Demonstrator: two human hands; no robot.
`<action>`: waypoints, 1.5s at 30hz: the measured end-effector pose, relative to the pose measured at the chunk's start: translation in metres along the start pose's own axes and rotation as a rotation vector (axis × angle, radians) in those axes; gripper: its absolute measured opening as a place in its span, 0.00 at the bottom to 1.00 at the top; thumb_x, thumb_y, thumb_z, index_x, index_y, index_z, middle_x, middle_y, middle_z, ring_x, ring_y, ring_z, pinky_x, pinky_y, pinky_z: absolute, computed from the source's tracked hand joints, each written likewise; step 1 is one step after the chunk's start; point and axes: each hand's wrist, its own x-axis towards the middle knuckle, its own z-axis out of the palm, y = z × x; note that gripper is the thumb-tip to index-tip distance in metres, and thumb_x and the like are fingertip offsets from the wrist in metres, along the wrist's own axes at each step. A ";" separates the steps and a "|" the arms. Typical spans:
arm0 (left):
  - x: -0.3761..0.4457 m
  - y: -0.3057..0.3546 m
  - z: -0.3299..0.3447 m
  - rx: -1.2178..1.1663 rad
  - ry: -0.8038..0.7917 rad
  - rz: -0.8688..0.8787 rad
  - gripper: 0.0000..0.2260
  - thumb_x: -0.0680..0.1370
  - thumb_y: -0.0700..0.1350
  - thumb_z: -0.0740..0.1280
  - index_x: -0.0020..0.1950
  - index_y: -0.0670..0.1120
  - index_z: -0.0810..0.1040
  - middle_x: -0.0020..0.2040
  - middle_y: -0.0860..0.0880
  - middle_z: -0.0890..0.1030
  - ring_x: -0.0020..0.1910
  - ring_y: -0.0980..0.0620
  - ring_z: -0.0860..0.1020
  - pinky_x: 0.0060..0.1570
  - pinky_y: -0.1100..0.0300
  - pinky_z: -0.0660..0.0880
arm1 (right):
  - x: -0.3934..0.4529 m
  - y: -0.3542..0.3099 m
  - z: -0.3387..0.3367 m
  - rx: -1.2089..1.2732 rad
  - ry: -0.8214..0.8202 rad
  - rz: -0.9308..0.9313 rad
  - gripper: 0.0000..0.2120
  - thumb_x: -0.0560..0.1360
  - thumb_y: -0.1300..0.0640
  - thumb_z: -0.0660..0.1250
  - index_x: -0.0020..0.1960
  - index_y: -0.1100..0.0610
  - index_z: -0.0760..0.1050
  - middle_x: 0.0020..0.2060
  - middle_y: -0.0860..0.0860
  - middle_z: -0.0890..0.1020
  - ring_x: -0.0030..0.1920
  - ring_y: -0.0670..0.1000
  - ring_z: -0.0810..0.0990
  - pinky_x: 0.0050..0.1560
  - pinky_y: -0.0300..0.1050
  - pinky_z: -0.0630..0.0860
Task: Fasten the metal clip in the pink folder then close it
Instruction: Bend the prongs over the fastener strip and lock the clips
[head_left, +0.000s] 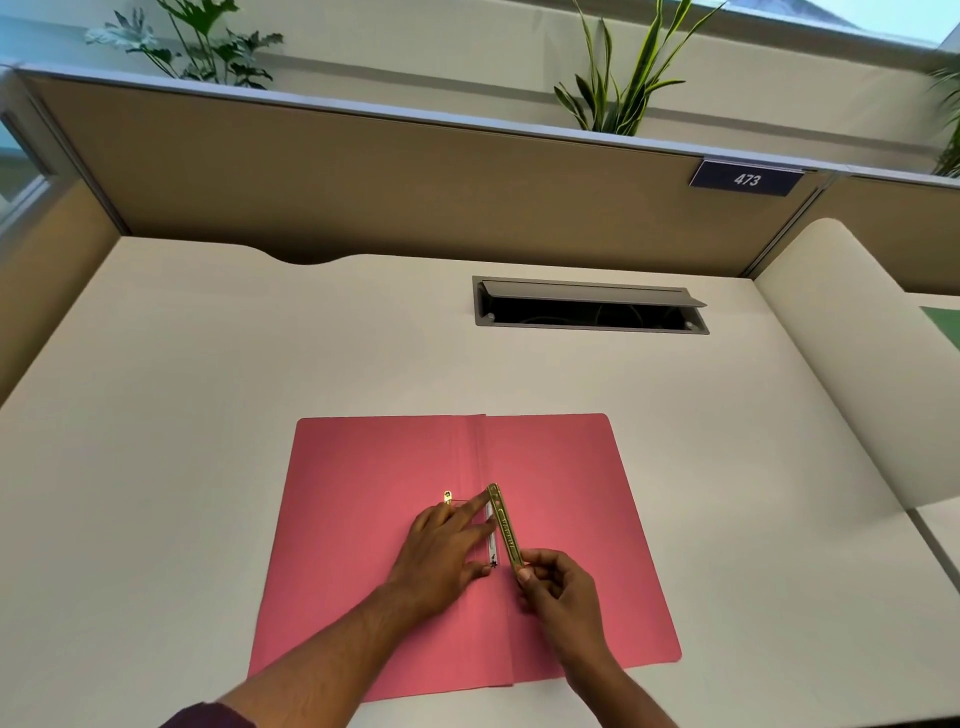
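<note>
We see: folder (389, 467) plain pink | clip (505, 527) brass-gold | desk (208, 364) off-white | partition (363, 182) tan | sign (746, 179) navy, white digits | plants (623, 78) green | sleeve (208, 717) dark maroon

A white bench (208, 364) is enclosed by tan partition panels (363, 182). A grey cable hatch (589, 304) is set into it, open. Plants (618, 78) are seen above, and a "473" plate (746, 179).

1. The open folder (545, 467) lies on the desk (208, 389) at 6 o'clock.
2. The clip bar (504, 525) lies along its centre fold.
3. A small piece (448, 497), perhaps a prong, sits at the bar's 9 o'clock.
4. The cable hatch (589, 305) lies at the folder's 12 o'clock.
</note>
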 end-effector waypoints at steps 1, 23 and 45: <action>0.000 0.000 0.000 0.003 -0.005 0.000 0.30 0.75 0.61 0.67 0.75 0.59 0.65 0.81 0.60 0.50 0.73 0.50 0.61 0.73 0.50 0.57 | 0.000 0.001 -0.001 0.006 0.000 0.003 0.08 0.77 0.67 0.72 0.53 0.56 0.83 0.42 0.59 0.87 0.37 0.50 0.83 0.42 0.49 0.84; -0.002 0.005 -0.005 -0.077 -0.007 -0.023 0.28 0.75 0.59 0.68 0.74 0.59 0.65 0.81 0.59 0.48 0.75 0.52 0.57 0.74 0.54 0.54 | 0.010 -0.005 0.006 -0.006 -0.005 0.022 0.08 0.77 0.67 0.73 0.52 0.56 0.83 0.38 0.57 0.88 0.35 0.51 0.84 0.40 0.47 0.84; -0.021 0.024 0.003 -0.491 0.305 -0.120 0.03 0.72 0.48 0.74 0.45 0.54 0.85 0.49 0.63 0.83 0.53 0.62 0.77 0.56 0.54 0.72 | 0.003 -0.012 0.006 0.215 -0.101 0.033 0.09 0.74 0.69 0.74 0.53 0.62 0.86 0.44 0.60 0.89 0.41 0.52 0.88 0.40 0.40 0.84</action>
